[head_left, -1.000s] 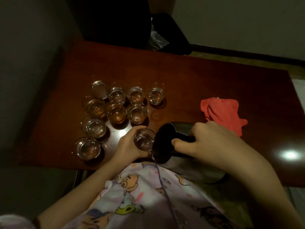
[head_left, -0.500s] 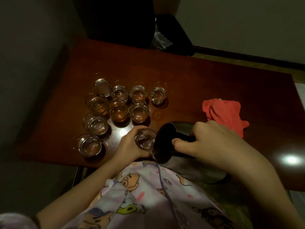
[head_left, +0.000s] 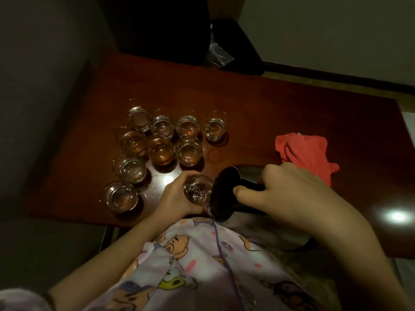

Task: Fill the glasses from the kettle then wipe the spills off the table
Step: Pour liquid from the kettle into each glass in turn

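My left hand (head_left: 177,196) grips a small clear glass (head_left: 197,191) near the front edge of the dark red table (head_left: 280,122). Right beside it a metal kettle (head_left: 226,194) lies tilted over, its dark top turned toward the glass. My right hand (head_left: 292,194) holds the kettle by its black handle. Water ripples inside the held glass. Several more small glasses (head_left: 160,150) with liquid stand grouped on the table's left half. A red cloth (head_left: 303,151) lies crumpled behind my right hand.
A shiny wet patch (head_left: 161,182) shows on the table between the glasses and my left hand. A dark chair (head_left: 161,30) and a black bag (head_left: 235,46) stand past the table's far edge. A grey wall runs along the left.
Both hands, the glass and the kettle keep the same pose. Only the view has shifted a little.
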`<state>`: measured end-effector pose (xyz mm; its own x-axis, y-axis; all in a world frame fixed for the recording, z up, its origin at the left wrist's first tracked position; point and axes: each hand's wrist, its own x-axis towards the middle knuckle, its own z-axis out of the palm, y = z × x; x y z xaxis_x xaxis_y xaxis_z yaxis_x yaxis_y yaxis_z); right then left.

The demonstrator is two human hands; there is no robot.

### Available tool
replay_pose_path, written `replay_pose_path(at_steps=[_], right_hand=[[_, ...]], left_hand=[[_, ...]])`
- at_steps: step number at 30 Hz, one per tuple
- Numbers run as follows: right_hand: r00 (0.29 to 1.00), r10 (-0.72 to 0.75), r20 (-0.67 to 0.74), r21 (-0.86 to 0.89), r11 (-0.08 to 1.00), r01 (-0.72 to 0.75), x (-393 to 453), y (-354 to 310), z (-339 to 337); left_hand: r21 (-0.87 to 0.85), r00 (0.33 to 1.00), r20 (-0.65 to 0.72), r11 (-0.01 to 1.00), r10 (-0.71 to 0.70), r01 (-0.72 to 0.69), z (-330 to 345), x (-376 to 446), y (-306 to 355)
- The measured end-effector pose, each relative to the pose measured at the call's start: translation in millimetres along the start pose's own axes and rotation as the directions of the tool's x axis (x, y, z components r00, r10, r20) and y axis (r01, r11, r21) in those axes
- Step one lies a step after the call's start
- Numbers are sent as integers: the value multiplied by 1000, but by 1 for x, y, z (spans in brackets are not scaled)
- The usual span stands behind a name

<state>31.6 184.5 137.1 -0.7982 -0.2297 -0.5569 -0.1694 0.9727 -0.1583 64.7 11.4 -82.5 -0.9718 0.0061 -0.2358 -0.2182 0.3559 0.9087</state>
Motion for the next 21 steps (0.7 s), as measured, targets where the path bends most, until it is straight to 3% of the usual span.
replay_pose_path(at_steps=[21], right_hand=[[999,-31,18,-84,996,33,2,2,0]], left_hand=[[-82,1000,28,997,-8,10,2,-4,2]])
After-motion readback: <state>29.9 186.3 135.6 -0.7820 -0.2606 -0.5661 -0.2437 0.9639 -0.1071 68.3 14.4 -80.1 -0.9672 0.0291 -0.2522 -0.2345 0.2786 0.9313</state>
